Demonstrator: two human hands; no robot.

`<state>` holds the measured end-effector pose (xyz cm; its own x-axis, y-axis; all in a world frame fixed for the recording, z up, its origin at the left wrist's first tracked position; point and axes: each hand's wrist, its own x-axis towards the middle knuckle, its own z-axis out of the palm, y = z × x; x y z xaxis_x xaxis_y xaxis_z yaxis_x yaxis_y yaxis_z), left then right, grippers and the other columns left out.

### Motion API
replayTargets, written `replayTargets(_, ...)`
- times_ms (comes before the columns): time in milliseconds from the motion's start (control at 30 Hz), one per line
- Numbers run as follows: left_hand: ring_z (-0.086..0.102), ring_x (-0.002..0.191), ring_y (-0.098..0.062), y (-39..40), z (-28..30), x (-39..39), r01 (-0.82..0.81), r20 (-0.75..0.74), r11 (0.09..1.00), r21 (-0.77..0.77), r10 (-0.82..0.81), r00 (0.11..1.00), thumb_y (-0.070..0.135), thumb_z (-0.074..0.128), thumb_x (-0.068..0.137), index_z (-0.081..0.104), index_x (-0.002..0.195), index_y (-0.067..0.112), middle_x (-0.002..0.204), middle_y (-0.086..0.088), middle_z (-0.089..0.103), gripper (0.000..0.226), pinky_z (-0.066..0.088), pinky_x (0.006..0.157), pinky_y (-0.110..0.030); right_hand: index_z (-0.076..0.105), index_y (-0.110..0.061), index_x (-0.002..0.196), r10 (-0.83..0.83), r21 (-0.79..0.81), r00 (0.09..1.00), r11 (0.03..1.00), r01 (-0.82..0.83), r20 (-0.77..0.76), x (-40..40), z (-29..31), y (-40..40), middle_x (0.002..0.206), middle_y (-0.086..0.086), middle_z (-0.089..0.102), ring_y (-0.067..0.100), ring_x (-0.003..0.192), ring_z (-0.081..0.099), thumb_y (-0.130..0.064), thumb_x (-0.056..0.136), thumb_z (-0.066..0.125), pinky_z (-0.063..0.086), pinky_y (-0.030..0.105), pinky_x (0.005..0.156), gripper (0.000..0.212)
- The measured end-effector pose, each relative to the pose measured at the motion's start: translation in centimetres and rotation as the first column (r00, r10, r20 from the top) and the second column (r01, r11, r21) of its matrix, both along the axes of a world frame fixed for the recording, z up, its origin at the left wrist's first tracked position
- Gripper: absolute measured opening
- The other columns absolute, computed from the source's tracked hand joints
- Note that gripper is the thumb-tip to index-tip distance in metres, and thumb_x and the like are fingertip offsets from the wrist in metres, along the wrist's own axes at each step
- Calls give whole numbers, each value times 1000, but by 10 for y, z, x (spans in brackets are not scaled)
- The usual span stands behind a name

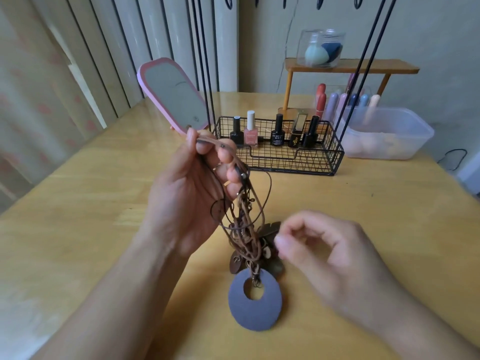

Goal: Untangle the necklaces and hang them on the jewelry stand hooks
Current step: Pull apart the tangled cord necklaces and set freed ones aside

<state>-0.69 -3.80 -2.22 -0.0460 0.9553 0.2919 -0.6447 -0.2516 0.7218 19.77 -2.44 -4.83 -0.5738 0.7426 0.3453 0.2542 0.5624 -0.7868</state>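
My left hand [189, 193] is raised above the table and grips the upper ends of a tangled bunch of brown cord necklaces [246, 224]. The cords hang down in a knot. A large grey ring-shaped pendant [255, 310] dangles at the bottom, with smaller dark pendants [271, 231] behind the tangle. My right hand [324, 253] is blurred, its fingers curled with thumb and forefinger close together right beside the tangle; whether it holds a cord is unclear. The black jewelry stand [363, 61] rises behind, its hooks [320, 2] at the top edge of the view.
The stand's black wire basket [335, 157] holds several nail polish bottles [251, 129]. A pink-framed mirror [174, 96] leans at the back left. A clear plastic tub [389, 133] and a small wooden shelf [350, 66] with a jar stand at the back right.
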Motion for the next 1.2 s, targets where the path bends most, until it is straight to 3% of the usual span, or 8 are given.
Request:
replayTargets(100,61,67,-11,0,0,3,72,21,997,38,-73,997,36,28,102,41,79,21,77,4,59,31,52,66,-24,61,-32,79,-95,206,962,978,42,256,-8,-10,-5,80,-19,62,5,84,58,-69,71,59,50,28,70,38)
replayTargets(167,63,70,-13,-1,0,4,82,22,995,50,-84,996,36,29,102,41,79,20,79,2,61,30,55,66,-25,59,-33,76,-78,223,963,975,19,259,-12,-15,-4,79,-20,60,5,86,56,-64,73,60,49,30,71,32)
replayTargets(367,64,72,-14,-2,4,0,26,34,999,30,-27,999,37,33,101,42,77,21,81,3,61,30,56,67,-29,60,-23,74,-23,110,999,994,26,-24,-1,-1,0,73,-8,62,12,73,58,-43,82,59,42,20,65,20)
replayTargets(500,65,79,-19,-4,4,8,102,-53,993,54,-99,994,35,34,99,48,76,19,86,-2,63,31,57,73,-36,63,-25,86,-146,151,945,969,197,-294,-2,6,4,80,-5,63,16,76,59,-40,89,57,46,34,66,16)
replayTargets(633,65,92,-23,-4,0,11,167,-111,982,90,-157,981,34,42,98,56,81,18,98,-5,65,27,48,91,-55,63,-21,90,-158,241,925,938,250,-345,-1,5,3,85,-1,61,24,79,57,-34,88,63,45,39,66,13)
replayTargets(767,63,100,-25,-3,-3,15,209,-109,971,119,-197,974,29,54,96,60,91,13,109,-10,63,18,49,92,-61,60,-20,88,-172,261,908,923,285,-381,-4,6,3,84,-3,58,24,75,54,-31,85,68,44,41,63,14)
replayTargets(967,64,95,-19,-5,-5,17,180,-181,980,90,-162,970,18,76,80,66,115,21,114,-4,60,37,59,76,-37,66,-18,85,-171,244,922,933,266,-348,-5,5,5,86,-4,61,24,78,57,-29,88,64,44,39,61,12)
replayTargets(1200,60,90,-17,-4,-7,19,132,-388,984,120,-76,918,-5,74,72,62,126,22,111,-2,59,62,53,70,-23,70,-21,79,-183,180,926,951,252,-329,-8,2,6,80,-4,63,19,72,59,-29,84,67,44,32,57,10)
